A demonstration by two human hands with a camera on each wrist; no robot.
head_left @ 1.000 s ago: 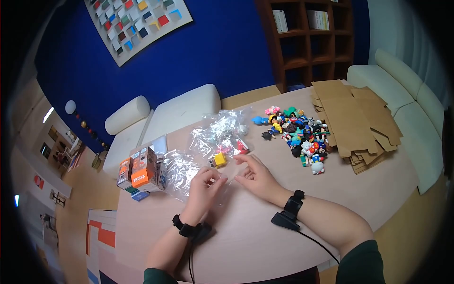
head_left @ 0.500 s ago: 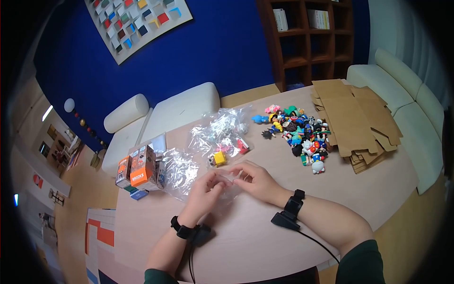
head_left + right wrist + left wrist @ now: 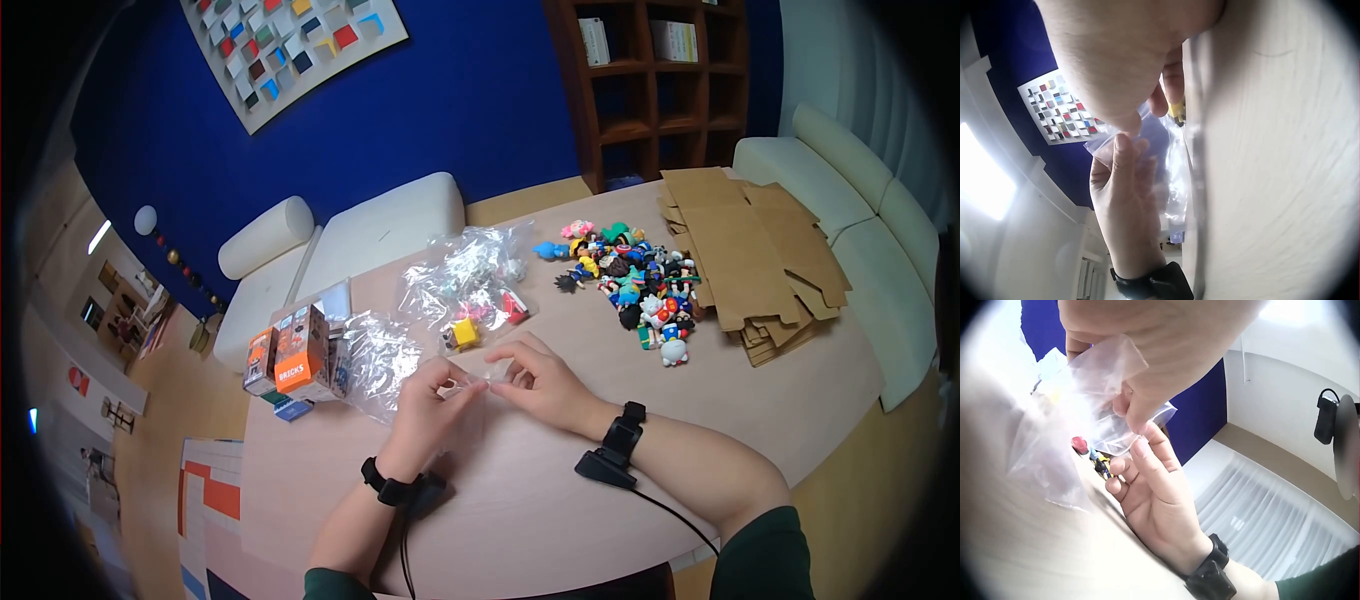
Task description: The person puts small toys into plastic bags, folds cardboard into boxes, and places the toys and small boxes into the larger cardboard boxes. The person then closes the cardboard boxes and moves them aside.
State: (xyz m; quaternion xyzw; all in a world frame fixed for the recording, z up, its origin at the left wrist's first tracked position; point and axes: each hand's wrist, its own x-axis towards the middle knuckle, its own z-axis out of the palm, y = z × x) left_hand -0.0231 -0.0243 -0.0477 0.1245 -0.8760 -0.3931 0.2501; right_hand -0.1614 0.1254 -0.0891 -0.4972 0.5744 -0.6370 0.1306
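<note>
Between my two hands is a small clear plastic bag (image 3: 1054,456), its edge pinched by the thumb and fingers of each. My left hand (image 3: 430,405) holds it from the left and my right hand (image 3: 540,385) from the right, with the fingertips close together. In the left wrist view the bag hangs below and left of the fingers. Just beyond the hands sits a small yellow block-like toy (image 3: 465,333), with a red and white piece (image 3: 514,307) behind it.
Large crinkled clear bags (image 3: 375,360) lie left and ahead of my hands. Farther left stand orange brick-toy boxes (image 3: 302,350). Many small figures (image 3: 640,280) are heaped at the right, beside flattened cardboard boxes (image 3: 755,255) on the table (image 3: 560,510).
The hands have drawn closer together, and the right hand has come down slightly to pinch the bag's edge beside the left. The things on the table have stayed put.
</note>
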